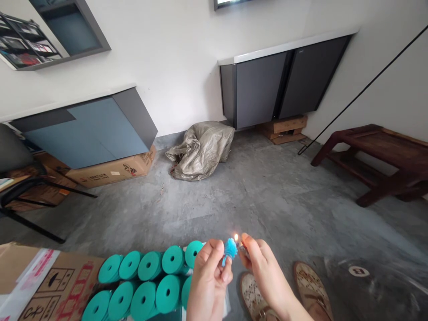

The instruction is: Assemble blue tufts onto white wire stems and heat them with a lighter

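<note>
My left hand (pixel 210 276) pinches a small blue frayed tuft of cord (pixel 230 249) between thumb and fingers, holding it up at the bottom centre of the view. My right hand (pixel 259 263) grips a lighter, mostly hidden by the fingers, and its small flame (pixel 236 237) burns right beside the tuft's tip. Just left of my left hand lie several teal rolls (pixel 150 281), stacked on their sides in two rows.
A cardboard box (pixel 50 285) sits at bottom left. My feet in patterned shoes (pixel 309 285) rest on the grey concrete floor. Further off are a crumpled sack (pixel 200 149), grey cabinets (pixel 281 84), a dark wooden bench (pixel 377 156) and a black chair frame (pixel 30 191).
</note>
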The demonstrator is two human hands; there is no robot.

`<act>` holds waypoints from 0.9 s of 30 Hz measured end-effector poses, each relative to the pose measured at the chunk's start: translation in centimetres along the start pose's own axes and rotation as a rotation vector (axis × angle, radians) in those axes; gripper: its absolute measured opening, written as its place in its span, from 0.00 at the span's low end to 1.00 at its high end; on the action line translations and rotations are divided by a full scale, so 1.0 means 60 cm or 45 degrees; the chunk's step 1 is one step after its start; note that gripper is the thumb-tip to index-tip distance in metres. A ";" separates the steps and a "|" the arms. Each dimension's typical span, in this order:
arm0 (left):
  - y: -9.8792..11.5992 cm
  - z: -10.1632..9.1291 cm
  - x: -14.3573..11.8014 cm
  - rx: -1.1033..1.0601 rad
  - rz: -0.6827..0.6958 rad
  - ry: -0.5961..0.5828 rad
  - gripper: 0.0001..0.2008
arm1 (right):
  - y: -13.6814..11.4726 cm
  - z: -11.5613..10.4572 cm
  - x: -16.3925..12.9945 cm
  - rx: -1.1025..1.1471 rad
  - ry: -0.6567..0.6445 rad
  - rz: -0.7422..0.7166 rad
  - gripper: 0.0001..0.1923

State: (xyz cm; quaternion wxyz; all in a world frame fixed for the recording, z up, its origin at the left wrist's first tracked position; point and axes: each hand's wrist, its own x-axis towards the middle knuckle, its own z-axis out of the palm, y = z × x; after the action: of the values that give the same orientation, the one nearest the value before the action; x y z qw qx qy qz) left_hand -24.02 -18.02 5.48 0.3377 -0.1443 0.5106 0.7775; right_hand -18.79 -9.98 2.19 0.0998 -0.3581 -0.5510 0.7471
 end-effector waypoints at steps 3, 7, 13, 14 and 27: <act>-0.001 -0.003 0.003 0.002 -0.020 -0.029 0.22 | 0.004 0.000 0.000 -0.012 0.010 0.004 0.25; -0.001 -0.010 0.009 0.000 -0.041 -0.066 0.22 | 0.008 0.000 0.000 -0.084 0.012 -0.016 0.26; -0.001 -0.012 0.011 -0.018 -0.044 -0.071 0.21 | 0.005 0.000 0.000 -0.137 0.002 -0.048 0.26; -0.001 -0.012 0.011 -0.016 -0.047 -0.076 0.21 | 0.005 0.000 0.001 -0.130 -0.001 -0.050 0.26; -0.004 -0.016 0.012 -0.039 -0.063 -0.104 0.21 | 0.006 0.001 0.001 -0.102 0.034 -0.034 0.26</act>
State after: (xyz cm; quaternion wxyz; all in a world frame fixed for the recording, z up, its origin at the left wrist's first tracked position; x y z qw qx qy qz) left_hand -24.50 -18.52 4.48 0.3753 -0.1301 0.4805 0.7819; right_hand -18.76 -10.15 1.86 0.1026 -0.3642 -0.5840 0.7182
